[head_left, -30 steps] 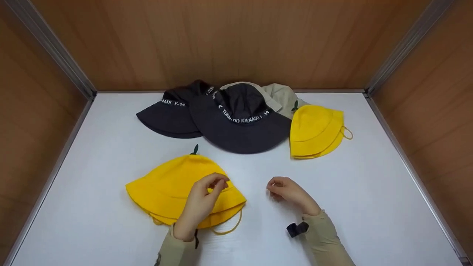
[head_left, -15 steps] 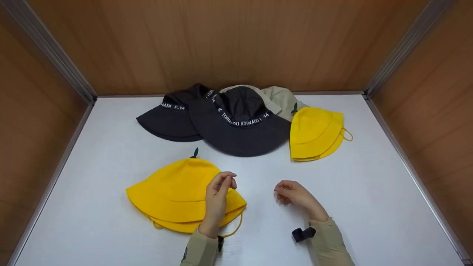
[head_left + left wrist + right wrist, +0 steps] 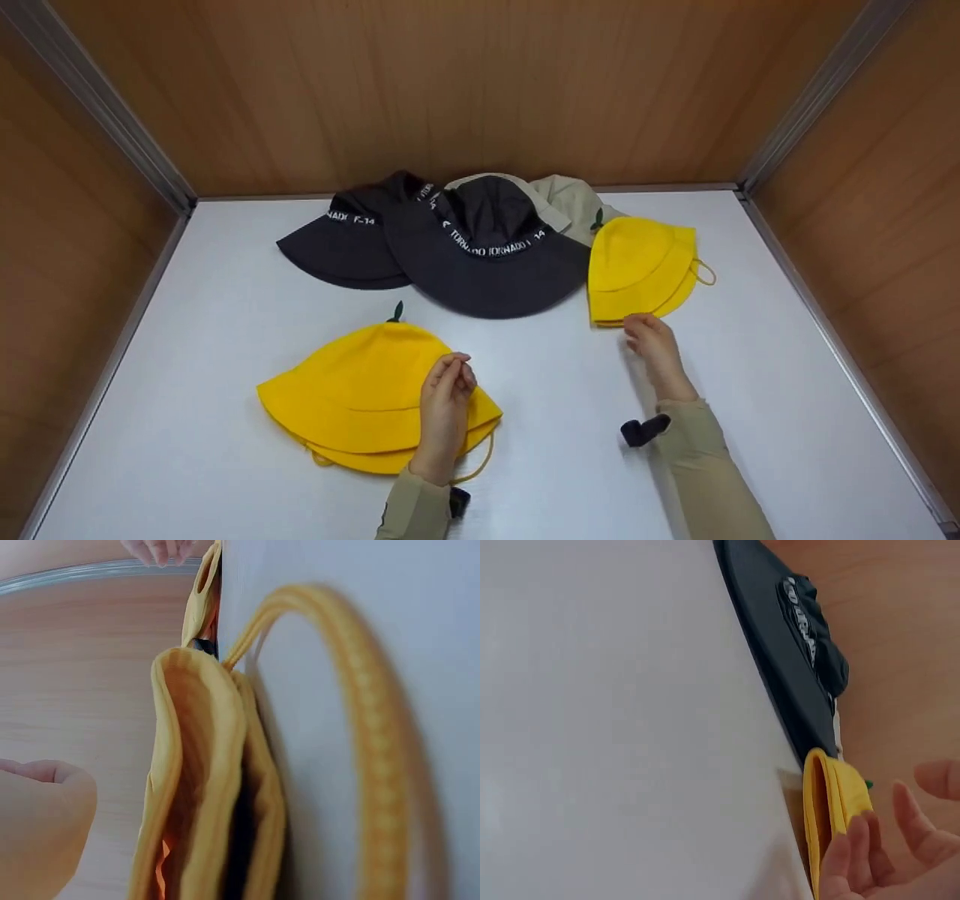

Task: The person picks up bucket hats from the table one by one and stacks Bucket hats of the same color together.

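A larger yellow bucket hat [image 3: 352, 397] with a green leaf tip lies folded flat at the front left. My left hand [image 3: 442, 416] hovers over its right side, fingers loosely bent and holding nothing. In the left wrist view, the hat's layered brim [image 3: 199, 765] and its looped cord [image 3: 371, 735] are close up. A smaller yellow bucket hat [image 3: 637, 259] lies folded at the right. My right hand [image 3: 658, 352] is at its near brim; in the right wrist view the fingers [image 3: 861, 855] overlap the yellow cloth, thumb held apart.
Two black hats [image 3: 495, 285] with white lettering overlap at the back centre. Beige hats [image 3: 574, 201] sit partly hidden behind them, beside the smaller yellow hat. Wooden panels [image 3: 480, 90] wall in the white table [image 3: 187, 315] at the back and both sides.
My right hand has moved forward and right from the open table to the smaller yellow hat's brim. My left hand has shifted slightly right over the larger yellow hat.
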Demonstrator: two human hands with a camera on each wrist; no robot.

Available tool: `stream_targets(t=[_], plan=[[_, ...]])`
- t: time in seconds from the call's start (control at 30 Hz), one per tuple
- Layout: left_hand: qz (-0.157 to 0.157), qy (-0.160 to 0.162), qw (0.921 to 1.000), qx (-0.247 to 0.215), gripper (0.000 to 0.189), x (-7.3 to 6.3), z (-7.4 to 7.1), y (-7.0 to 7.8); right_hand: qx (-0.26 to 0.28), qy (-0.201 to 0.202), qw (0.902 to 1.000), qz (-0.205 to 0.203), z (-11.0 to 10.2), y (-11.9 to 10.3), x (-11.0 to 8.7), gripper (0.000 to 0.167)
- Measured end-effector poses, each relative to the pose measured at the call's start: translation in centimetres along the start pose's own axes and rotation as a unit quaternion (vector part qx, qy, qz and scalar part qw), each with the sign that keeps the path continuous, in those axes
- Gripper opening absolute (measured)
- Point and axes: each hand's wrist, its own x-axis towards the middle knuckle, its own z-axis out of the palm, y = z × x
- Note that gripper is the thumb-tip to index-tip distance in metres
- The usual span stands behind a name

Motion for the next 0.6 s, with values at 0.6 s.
stream_targets(t=[0.6], plan=[[-0.062,-0.005,0.9961,-0.064,0.023,1.1,0.2,-0.6,0.275,0.054,0.9487,0.146,-5.6,-3.1,4.8,0.058]])
